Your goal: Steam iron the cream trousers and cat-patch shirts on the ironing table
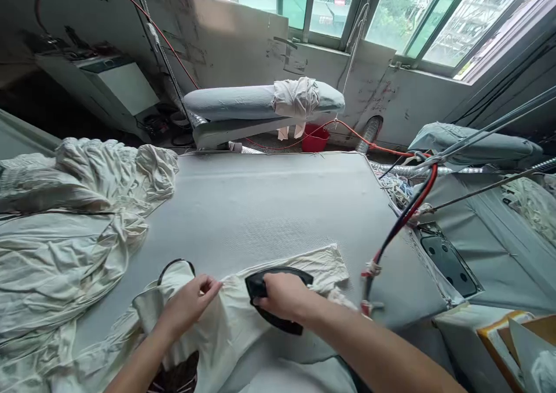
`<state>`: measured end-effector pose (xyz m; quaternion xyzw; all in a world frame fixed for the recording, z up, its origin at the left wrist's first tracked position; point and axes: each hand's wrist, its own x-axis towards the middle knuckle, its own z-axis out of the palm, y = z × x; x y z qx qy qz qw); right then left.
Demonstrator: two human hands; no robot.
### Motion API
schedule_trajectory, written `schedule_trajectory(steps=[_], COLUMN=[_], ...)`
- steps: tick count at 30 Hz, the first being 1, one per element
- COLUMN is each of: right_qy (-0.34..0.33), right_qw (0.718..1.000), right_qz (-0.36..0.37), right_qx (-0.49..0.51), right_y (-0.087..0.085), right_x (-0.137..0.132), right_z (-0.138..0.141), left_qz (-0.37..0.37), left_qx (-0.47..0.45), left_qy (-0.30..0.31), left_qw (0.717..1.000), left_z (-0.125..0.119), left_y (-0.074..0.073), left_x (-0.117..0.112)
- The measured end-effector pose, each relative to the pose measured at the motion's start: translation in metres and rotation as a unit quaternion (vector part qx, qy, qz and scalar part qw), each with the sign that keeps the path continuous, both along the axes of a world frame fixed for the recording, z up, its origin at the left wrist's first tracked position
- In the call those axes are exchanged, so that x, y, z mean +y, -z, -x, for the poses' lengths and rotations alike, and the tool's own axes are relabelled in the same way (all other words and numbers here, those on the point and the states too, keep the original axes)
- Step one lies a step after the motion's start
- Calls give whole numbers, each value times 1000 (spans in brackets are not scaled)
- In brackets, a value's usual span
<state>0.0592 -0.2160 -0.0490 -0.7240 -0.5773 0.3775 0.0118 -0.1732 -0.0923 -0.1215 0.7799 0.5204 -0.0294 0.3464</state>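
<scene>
Near the front edge of the grey padded desk, a cream-coloured garment lies spread flat, one sleeve stretching out to the right. On top of it sits a black iron, and the person's right hand is wrapped around its handle in a closed grip, pressing it down on the cloth. Just to the left, the left hand pinches a fold of the same garment between thumb and fingers, pulling the fabric taut beside the iron's nose. A dark-trimmed neckline shows just above that hand.

Off to the left, a big heap of crumpled cream cloth spills over the desk's side. A red and black hose runs from the iron's back end up and to the right, toward the metal rods hanging there. Behind the desk, a padded sleeve arm wrapped with a rag stands under the windows, with a red bucket on the floor near it.
</scene>
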Motion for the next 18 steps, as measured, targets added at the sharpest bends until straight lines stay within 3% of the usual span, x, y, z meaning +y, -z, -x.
schedule_trajectory(steps=[1,3,5,7,10,14,16,18], right_qy=[25,144,284,375,418,370,385,419], right_qw=[1000,989,958,926,907,928,918,876], right_qz=[-5,-22,-28,-17,-7,-49,-42,-92], right_qx=[-2,-10,-22,-36,-48,-9,-85,-219], right_y=[9,25,33,34,37,44,38,29], right_x=[14,29,26,7,-45,-114,-126,-119], right_z=[-1,-29,-78,-127,-173,-204,-215,-206], left_qz=[7,9,16,30,36,0,-15,-30], left_qx=[6,16,31,30,-6,-45,-72,-137], left_qy=[-7,0,31,58,56,12,-26,-75], left_qw=[1000,1000,999,997,998,999,997,987], left_z=[0,0,-2,-2,2,10,7,-5], left_y=[5,14,21,23,23,23,18,3], left_x=[1,2,2,1,-1,-2,-8,-28])
